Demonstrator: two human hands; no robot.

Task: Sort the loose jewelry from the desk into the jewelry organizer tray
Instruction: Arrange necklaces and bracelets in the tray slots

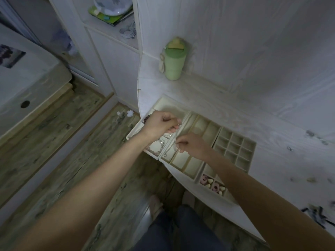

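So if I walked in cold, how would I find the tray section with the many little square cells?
Start at the green bottle standing in the desk's back corner, then come forward to the row of cream organizer trays at the desk's front edge. The grid section lies right of the long-slot tray, beside the right hand. It alone is split into many small square cells, all seemingly empty.

Cream organizer tray (233, 145); pale green bottle (173, 59); white wood-grain desk (272, 115); pink rings (204, 178)
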